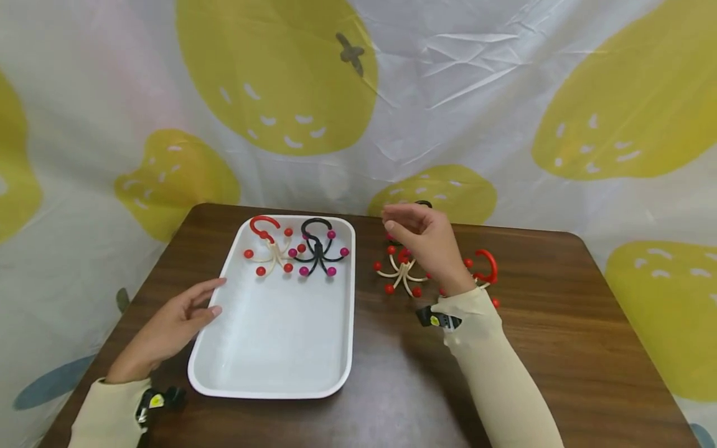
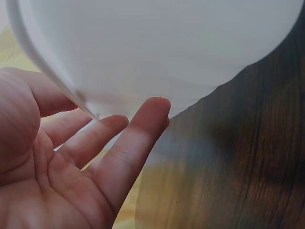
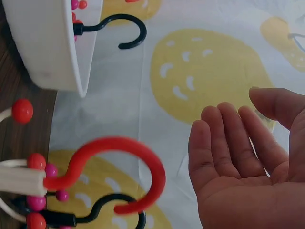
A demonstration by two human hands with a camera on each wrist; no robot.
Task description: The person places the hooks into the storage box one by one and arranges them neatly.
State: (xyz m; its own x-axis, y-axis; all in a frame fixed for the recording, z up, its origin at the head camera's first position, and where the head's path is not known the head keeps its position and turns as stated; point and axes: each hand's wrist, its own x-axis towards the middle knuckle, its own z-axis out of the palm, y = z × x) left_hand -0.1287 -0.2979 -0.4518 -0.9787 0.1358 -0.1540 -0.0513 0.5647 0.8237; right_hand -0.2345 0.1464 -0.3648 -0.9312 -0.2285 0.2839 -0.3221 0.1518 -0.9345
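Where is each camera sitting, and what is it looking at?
Head: worn on the head, looking down at the table, white tray and both hands.
Left wrist: under the left hand, facing the tray's rim.
Right wrist: by the right hand, facing the red hook.
All three views show the tray.

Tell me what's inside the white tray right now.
In the white tray: a cream hook hanger with red hook and a black one with magenta balls, at the far end. Nothing covered.

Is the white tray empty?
No. The white plastic tray holds two multi-armed hooks at its far end: a cream one with red balls and a black one with pink balls.
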